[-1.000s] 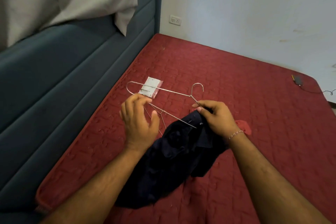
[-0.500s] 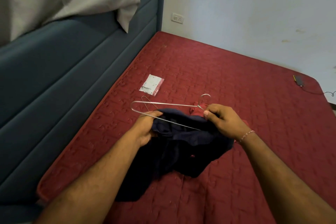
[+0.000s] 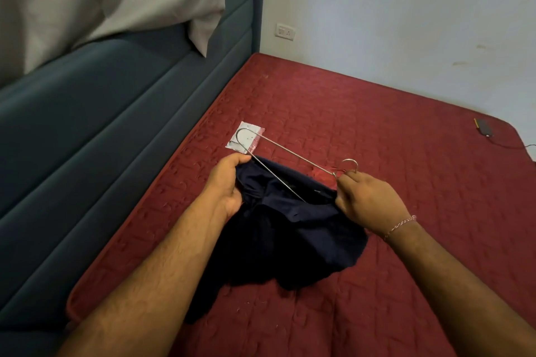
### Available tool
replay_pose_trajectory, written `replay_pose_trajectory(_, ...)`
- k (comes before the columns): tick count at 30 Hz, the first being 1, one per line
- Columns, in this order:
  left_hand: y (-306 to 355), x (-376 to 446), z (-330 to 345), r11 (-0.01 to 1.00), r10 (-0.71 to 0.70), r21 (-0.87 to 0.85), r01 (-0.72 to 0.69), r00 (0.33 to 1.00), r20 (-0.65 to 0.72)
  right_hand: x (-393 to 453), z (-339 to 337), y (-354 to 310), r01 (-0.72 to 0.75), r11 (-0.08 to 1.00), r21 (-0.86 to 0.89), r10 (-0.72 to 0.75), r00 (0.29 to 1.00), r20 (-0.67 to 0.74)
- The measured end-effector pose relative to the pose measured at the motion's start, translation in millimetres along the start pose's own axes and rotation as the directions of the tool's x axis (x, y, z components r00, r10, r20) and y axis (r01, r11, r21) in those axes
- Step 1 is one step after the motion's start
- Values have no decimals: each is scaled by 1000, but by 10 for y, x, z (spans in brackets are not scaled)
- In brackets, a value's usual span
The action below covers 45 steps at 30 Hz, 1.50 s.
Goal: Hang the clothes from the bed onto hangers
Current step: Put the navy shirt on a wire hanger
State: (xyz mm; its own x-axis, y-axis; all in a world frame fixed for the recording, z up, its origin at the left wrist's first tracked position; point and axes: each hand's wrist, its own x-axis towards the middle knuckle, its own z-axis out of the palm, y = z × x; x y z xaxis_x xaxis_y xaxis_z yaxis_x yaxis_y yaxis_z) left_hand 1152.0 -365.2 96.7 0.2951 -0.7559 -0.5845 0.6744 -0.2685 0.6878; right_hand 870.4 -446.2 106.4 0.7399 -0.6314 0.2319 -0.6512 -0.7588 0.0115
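Your left hand [image 3: 229, 185] grips the left edge of the dark navy garment [image 3: 290, 240], fingers curled over the cloth, right where the wire hanger's [image 3: 290, 152] lower bar enters the fabric. The hanger's long axis runs from its rounded shoulder, over the small plastic packet [image 3: 244, 140] at upper left, down and right to the hook. Your right hand [image 3: 368, 203] pinches the hanger neck just below that hook, with the garment's right edge also under its fingers. The garment lies bunched between your hands on the red mattress [image 3: 377, 124]. The free shoulder sticks out beyond your left hand, so that hand likely pulls the cloth outward over it.
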Motion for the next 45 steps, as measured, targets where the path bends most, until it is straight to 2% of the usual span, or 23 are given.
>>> replay_pose_trajectory(6, 57, -10, 64, 994, 92, 54, -94, 995, 44, -92, 104, -52, -158, 985, 67, 139, 964, 225)
replay_pose_trajectory(10, 116, -22, 81, 1000, 25, 14, -27, 992, 120, -109, 87, -45, -219, 976, 3, 213, 953, 215)
replay_pose_trajectory(13, 201, -16, 40, 999, -10, 50, 1, 984, 178, -78, 27, -83, -228, 970, -83, 241, 948, 209)
replay_pose_trajectory(14, 224, -10, 34, 997, -4, 82, -10, 985, 170, -69, 21, -111, -216, 970, -111, 235, 949, 210)
replay_pose_trajectory(16, 214, 1, 70, 978, 94, 181, -102, 994, 49, -65, 23, -169, -210, 974, -78, 221, 959, 178)
replay_pose_trajectory(18, 176, 41, 83, 924, 267, 306, -230, 960, -83, -65, 26, -262, -262, 956, 133, 251, 964, 92)
replay_pose_trajectory(20, 125, 120, 47, 802, 432, 503, -322, 894, -118, -74, 35, -405, -328, 844, 424, 336, 940, 58)
replay_pose_trajectory(22, 75, 184, -16, 625, 577, 697, -353, 809, -108, -86, 126, -534, -363, 685, 631, 391, 915, 102)
replay_pose_trajectory(24, 17, 161, -61, 367, 719, 875, -314, 693, -53, -111, 246, -647, -413, 504, 758, 463, 871, 167)
replay_pose_trajectory(25, -25, 132, -82, 207, 774, 938, -277, 634, 16, -123, 290, -697, -434, 449, 781, 496, 848, 186)
replay_pose_trajectory(26, -67, 94, -92, 49, 799, 969, -241, 592, 107, -133, 316, -740, -434, 446, 783, 523, 836, 166)
replay_pose_trajectory(27, -118, 79, -109, -84, 797, 972, -218, 571, 197, -144, 341, -772, -425, 491, 760, 542, 832, 115)
replay_pose_trajectory(28, -170, 57, -111, -174, 782, 962, -210, 565, 264, -155, 363, -797, -421, 544, 726, 558, 827, 61)
replay_pose_trajectory(29, -222, 31, -106, -201, 768, 955, -219, 570, 292, -156, 370, -823, -430, 590, 683, 576, 817, 17)
replay_pose_trajectory(31, -322, -30, -59, -113, 748, 949, -295, 604, 277, -134, 365, -855, -490, 635, 598, 620, 785, -15)
replay_pose_trajectory(34, -473, -189, 108, 156, 733, 859, -487, 640, 230, -99, 302, -827, -527, 653, 544, 648, 760, -41)
replay_pose_trajectory(36, -559, -313, 244, 432, 703, 706, -560, 700, 125, -90, 237, -774, -482, 697, 530, 611, 787, -88)
replay_pose_trajectory(37, -611, -360, 303, 533, 673, 635, -559, 735, 82, -78, 205, -770, -439, 741, 508, 557, 824, -102)
replay_pose_trajectory(38, -672, -403, 356, 586, 644, 595, -550, 762, 71, -58, 187, -795, -387, 795, 468, 484, 869, -102)
replay_pose_trajectory(39, -731, -435, 409, 602, 620, 583, -545, 779, 88, -25, 175, -841, -342, 843, 414, 410, 908, -86)
replay_pose_trajectory(41, -807, -450, 471, 585, 608, 586, -560, 781, 139, 56, 159, -931, -306, 890, 337, 338, 940, -39)
replay_pose_trajectory(44, -669, -447, 365, 533, 633, 614, -583, 756, 167, 126, 121, -830, -359, 855, 376, 397, 917, -27)
replay_pose_trajectory(45, -581, -447, 275, 466, 636, 664, -585, 743, 208, 116, 99, -744, -379, 831, 406, 427, 904, -30)
